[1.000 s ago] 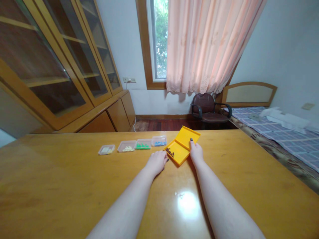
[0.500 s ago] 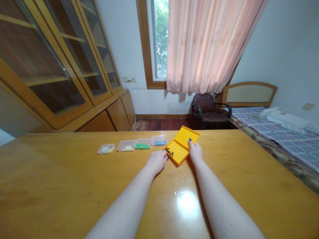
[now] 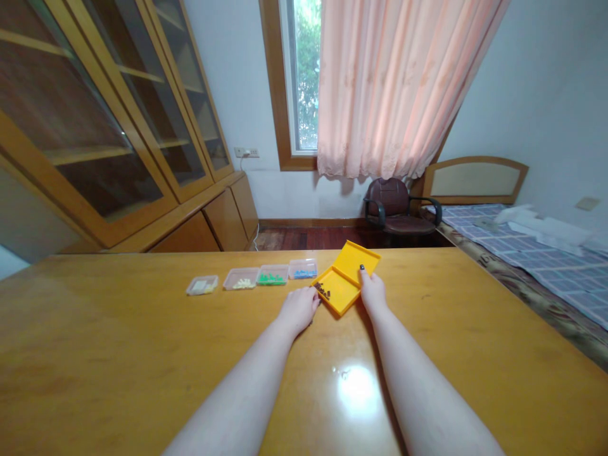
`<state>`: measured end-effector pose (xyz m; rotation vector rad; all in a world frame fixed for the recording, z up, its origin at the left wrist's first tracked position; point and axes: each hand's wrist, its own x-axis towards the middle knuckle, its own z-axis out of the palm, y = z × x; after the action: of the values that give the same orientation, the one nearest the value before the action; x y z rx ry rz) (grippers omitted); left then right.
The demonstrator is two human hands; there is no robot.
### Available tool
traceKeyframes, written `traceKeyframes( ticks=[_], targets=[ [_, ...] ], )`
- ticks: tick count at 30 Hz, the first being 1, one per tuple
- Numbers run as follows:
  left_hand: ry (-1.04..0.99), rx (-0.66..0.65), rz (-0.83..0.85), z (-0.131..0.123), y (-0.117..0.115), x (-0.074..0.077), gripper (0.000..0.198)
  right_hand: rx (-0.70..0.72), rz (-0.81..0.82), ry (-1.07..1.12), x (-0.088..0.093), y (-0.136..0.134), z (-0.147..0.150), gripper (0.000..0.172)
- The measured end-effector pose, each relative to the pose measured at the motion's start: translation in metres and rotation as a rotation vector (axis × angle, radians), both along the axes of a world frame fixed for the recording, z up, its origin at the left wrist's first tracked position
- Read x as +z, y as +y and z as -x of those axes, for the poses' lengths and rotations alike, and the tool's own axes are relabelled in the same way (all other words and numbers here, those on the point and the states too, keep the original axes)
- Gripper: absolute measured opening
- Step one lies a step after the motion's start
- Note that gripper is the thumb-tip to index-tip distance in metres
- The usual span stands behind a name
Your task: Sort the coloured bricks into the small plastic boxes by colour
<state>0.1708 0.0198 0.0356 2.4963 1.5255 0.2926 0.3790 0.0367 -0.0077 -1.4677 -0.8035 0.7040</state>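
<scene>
A yellow hinged box [image 3: 342,292] lies open on the wooden table, its lid [image 3: 354,258] tilted back. Several small dark brown pieces [image 3: 323,291] are gathered at the box's left corner. My right hand [image 3: 373,291] grips the right side of the box near the hinge, thumb on the lid. At the left corner, my left hand [image 3: 300,308] has its fingers closed around the box's edge; its fingertips are mostly hidden. Left of the box stand clear trays holding blue pieces [image 3: 304,273], green pieces [image 3: 272,278] and cream pieces [image 3: 244,283].
Farther left on the table [image 3: 118,342] is a small clear container [image 3: 202,285] with pale contents. Beyond the table are a dark red armchair [image 3: 392,199], a bed [image 3: 536,244] on the right and a glass-doored cabinet [image 3: 180,190] on the left.
</scene>
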Motion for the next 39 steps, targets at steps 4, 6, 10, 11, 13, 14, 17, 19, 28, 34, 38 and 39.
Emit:
traceKeyframes(
  ticks=[4, 6, 10, 11, 13, 14, 17, 19, 28, 34, 38, 39],
  targets=[
    [0.002, 0.016, 0.016, -0.001, -0.001, 0.002, 0.020, -0.009, 0.005, -0.009, 0.001, 0.000, 0.000, 0.050],
    [-0.001, 0.017, 0.011, -0.001, -0.001, 0.002, 0.020, -0.012, 0.007, -0.015, 0.001, -0.001, 0.000, 0.049],
    [-0.006, 0.007, 0.006, 0.000, 0.000, 0.000, 0.019, -0.014, 0.018, -0.024, 0.003, -0.002, 0.000, 0.049],
    [-0.004, 0.005, 0.004, 0.000, 0.001, 0.000, 0.019, -0.017, 0.022, -0.030, 0.003, -0.002, 0.000, 0.049],
    [-0.002, -0.002, -0.010, 0.000, 0.002, -0.002, 0.019, -0.017, 0.022, -0.032, 0.003, -0.002, 0.000, 0.050],
    [-0.001, -0.005, -0.020, 0.000, 0.002, -0.002, 0.020, -0.015, 0.016, -0.026, 0.003, -0.002, 0.000, 0.050],
    [-0.005, -0.015, -0.045, 0.001, 0.002, -0.004, 0.020, -0.007, -0.003, -0.006, 0.002, -0.002, 0.000, 0.051],
    [-0.006, -0.016, -0.049, 0.001, 0.003, -0.006, 0.020, -0.008, -0.010, -0.003, 0.001, -0.001, 0.000, 0.050],
    [0.004, -0.014, -0.041, 0.001, 0.004, -0.007, 0.021, 0.005, -0.011, -0.016, 0.000, 0.000, 0.001, 0.052],
    [0.029, 0.007, 0.007, 0.001, 0.004, -0.004, 0.022, 0.017, -0.006, -0.033, 0.002, -0.001, 0.002, 0.052],
    [0.049, 0.003, 0.013, 0.000, 0.004, -0.004, 0.021, 0.008, 0.001, -0.039, 0.002, -0.001, 0.001, 0.052],
    [0.054, 0.005, 0.013, 0.000, 0.004, -0.004, 0.020, 0.006, 0.001, -0.037, 0.002, -0.001, 0.001, 0.052]
  ],
)
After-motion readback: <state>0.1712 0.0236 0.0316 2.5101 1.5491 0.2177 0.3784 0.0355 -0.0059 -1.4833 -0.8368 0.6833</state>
